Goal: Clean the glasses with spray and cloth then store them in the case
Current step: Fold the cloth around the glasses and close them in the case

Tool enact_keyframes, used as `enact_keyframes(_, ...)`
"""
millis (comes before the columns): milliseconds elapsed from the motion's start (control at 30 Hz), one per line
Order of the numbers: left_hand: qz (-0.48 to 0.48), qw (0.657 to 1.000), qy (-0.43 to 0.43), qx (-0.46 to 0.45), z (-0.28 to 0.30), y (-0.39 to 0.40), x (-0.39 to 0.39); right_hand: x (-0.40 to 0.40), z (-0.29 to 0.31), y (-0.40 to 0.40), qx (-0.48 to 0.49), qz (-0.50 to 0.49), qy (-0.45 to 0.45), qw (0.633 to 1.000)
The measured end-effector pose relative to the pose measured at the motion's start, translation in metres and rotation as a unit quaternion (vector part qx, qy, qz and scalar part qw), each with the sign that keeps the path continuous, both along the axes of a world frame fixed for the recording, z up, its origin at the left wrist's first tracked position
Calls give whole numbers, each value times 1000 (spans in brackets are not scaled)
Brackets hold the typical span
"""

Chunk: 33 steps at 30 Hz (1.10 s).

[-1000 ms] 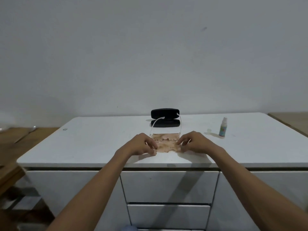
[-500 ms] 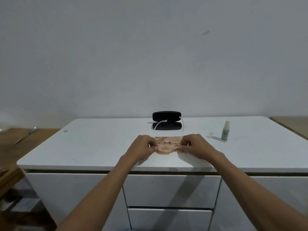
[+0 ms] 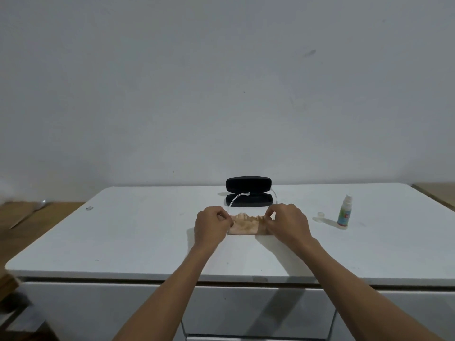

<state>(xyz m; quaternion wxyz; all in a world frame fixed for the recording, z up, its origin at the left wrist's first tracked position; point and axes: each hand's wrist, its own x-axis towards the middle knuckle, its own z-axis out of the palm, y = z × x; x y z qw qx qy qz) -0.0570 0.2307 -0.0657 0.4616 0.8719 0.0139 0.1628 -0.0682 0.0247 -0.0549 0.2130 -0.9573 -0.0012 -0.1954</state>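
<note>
Head view: both hands, left hand (image 3: 211,226) and right hand (image 3: 286,223), pinch the thin clear-framed glasses (image 3: 248,217) over the soft tan cloth (image 3: 246,227) on the white table (image 3: 138,232) (light, fragile, I'd say); hold them by the frame's ends, before the open black case (image 3: 248,191).

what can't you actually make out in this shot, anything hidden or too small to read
Head view, the only one:
- Lenses of the glasses: covered by the cloth and both hands; only the clear temple arms show.
- Left hand and right hand fingertips: curled under, exact pinch hidden.
- Spray bottle label: too small to read.
- Inside of the open case: seen edge-on.
- Small thing at the table's left: too small to identify.
</note>
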Motion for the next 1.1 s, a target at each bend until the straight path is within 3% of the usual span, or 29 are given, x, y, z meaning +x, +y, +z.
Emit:
enact_keyframes(167,57,997,11,60,-5,-7,4,7,-10,6,-46,-30,6,998)
enact_keyframes(333,85,994,7,65,-8,-8,9,1,-10,2,-3,-13,-22,1000)
enact_keyframes(600,44,995,-16,84,-6,-5,6,-5,-2,-3,-26,53,44,997)
enact_keyframes(733,45,994,-12,101,-8,-6,8,-6,-7,-6,-5,42,-1,999)
enact_keyframes(933,34,995,-44,78,-9,-3,4,-12,-12,-16,97,12,-151,984)
enact_keyframes(1100,4,995,-68,65,-11,3,5,-12,-10,-19,148,-6,-124,981)
